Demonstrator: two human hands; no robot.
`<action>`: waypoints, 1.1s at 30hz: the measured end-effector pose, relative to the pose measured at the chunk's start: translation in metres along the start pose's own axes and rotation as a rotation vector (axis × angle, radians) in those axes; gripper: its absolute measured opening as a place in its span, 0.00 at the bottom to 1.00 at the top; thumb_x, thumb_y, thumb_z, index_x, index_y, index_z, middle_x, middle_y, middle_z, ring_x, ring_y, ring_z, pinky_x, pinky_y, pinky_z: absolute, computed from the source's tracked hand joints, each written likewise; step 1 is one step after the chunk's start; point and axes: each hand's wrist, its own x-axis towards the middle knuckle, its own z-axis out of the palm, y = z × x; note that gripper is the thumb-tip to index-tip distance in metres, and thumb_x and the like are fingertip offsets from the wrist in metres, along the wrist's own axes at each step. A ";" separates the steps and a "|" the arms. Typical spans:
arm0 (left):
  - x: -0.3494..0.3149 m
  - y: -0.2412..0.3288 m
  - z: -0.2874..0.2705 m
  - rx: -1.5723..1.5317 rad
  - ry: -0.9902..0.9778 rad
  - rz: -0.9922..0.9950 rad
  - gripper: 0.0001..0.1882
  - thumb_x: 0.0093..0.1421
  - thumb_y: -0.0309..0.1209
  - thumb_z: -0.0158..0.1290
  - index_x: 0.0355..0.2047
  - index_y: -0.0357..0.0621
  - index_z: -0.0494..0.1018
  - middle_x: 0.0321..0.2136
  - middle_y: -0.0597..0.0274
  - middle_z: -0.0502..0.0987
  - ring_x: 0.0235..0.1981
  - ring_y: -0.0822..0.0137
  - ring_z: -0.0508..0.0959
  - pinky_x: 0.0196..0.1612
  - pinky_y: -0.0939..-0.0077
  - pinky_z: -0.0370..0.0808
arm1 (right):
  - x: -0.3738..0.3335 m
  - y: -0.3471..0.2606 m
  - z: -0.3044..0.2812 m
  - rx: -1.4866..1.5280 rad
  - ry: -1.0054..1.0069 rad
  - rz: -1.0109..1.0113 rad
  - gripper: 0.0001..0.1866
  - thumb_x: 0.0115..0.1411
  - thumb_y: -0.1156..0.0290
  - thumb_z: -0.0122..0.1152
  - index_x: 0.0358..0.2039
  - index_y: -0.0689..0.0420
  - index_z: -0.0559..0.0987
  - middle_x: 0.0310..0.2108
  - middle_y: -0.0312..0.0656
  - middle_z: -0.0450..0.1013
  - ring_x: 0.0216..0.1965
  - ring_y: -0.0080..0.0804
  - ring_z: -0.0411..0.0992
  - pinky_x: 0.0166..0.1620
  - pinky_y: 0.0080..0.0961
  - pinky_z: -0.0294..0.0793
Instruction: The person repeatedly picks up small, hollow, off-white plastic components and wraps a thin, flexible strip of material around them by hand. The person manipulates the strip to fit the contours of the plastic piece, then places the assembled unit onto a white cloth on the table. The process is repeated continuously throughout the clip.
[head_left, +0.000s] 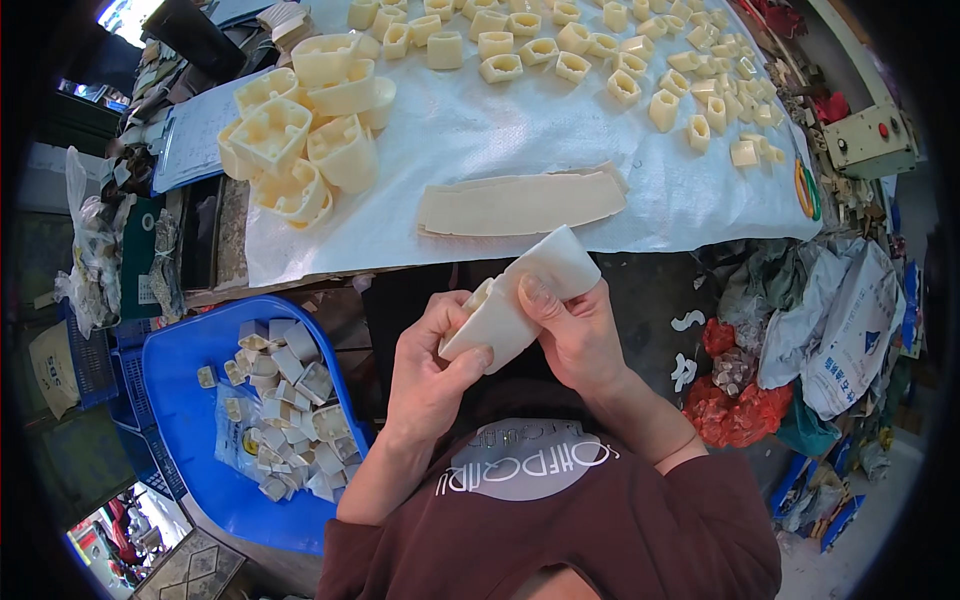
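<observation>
Left hand [425, 350] and right hand [585, 337] clasp a pale piece [507, 320]

Both curl tight, thumbs pressing its face, by the cloth [700, 205]'s front edge. Bare cloth lies open between flat strips [520, 205] and blocks [445, 50]; a tub [170, 400] crowds in low at the left, bags [735, 412] at the right.

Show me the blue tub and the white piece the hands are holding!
Blue tub [185, 425]: head view, bare part of its inside.
White piece [505, 325]: head view, middle of its broad face.
</observation>
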 end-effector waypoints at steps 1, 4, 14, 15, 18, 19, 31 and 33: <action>0.000 0.001 -0.001 -0.010 -0.013 -0.007 0.09 0.44 0.26 0.55 0.24 0.41 0.67 0.38 0.61 0.65 0.39 0.72 0.65 0.42 0.78 0.64 | 0.000 0.000 0.000 0.016 0.004 0.005 0.10 0.60 0.67 0.56 0.36 0.61 0.75 0.31 0.34 0.73 0.32 0.17 0.68 0.35 0.18 0.69; -0.001 0.000 -0.003 -0.022 -0.028 -0.013 0.10 0.44 0.26 0.54 0.27 0.40 0.68 0.40 0.61 0.65 0.40 0.73 0.65 0.43 0.78 0.64 | 0.000 0.000 -0.001 0.013 0.012 0.004 0.10 0.60 0.66 0.56 0.37 0.61 0.75 0.31 0.34 0.73 0.32 0.17 0.68 0.35 0.18 0.69; -0.001 -0.002 -0.006 0.062 -0.031 0.051 0.09 0.47 0.26 0.57 0.28 0.39 0.69 0.42 0.59 0.66 0.42 0.71 0.67 0.45 0.76 0.65 | 0.001 0.000 -0.001 -0.007 -0.017 -0.065 0.10 0.60 0.69 0.56 0.38 0.60 0.75 0.33 0.34 0.73 0.34 0.17 0.68 0.37 0.17 0.69; -0.001 -0.001 -0.007 0.099 -0.034 0.081 0.09 0.47 0.25 0.58 0.28 0.39 0.70 0.42 0.59 0.66 0.43 0.70 0.67 0.46 0.76 0.65 | 0.002 -0.004 -0.001 -0.022 -0.038 -0.092 0.09 0.60 0.70 0.56 0.39 0.61 0.75 0.33 0.34 0.73 0.34 0.17 0.68 0.36 0.16 0.69; -0.002 0.005 -0.009 0.202 -0.020 0.151 0.09 0.45 0.22 0.59 0.28 0.37 0.71 0.43 0.57 0.66 0.43 0.69 0.68 0.46 0.74 0.66 | 0.000 -0.006 -0.004 -0.136 -0.100 -0.169 0.11 0.59 0.72 0.57 0.41 0.62 0.74 0.34 0.38 0.72 0.36 0.23 0.68 0.38 0.21 0.68; -0.003 0.006 -0.010 0.234 -0.011 0.170 0.09 0.45 0.21 0.60 0.28 0.37 0.72 0.43 0.56 0.66 0.44 0.68 0.68 0.47 0.74 0.66 | -0.003 -0.005 -0.004 -0.186 -0.121 -0.193 0.12 0.58 0.72 0.57 0.42 0.63 0.73 0.34 0.40 0.72 0.37 0.26 0.69 0.39 0.23 0.67; -0.001 -0.011 -0.023 0.217 0.157 0.289 0.13 0.44 0.17 0.60 0.32 0.35 0.73 0.43 0.54 0.68 0.44 0.67 0.70 0.48 0.74 0.68 | -0.018 0.000 0.008 -0.395 -0.266 -0.624 0.09 0.48 0.88 0.58 0.31 0.64 0.72 0.36 0.46 0.73 0.30 0.32 0.67 0.31 0.24 0.68; -0.002 -0.013 -0.025 0.179 0.167 0.288 0.14 0.44 0.17 0.60 0.33 0.35 0.73 0.44 0.53 0.68 0.45 0.67 0.70 0.47 0.74 0.68 | -0.024 0.004 0.013 -0.364 -0.253 -0.626 0.10 0.45 0.89 0.57 0.28 0.63 0.72 0.37 0.48 0.73 0.30 0.34 0.66 0.31 0.26 0.68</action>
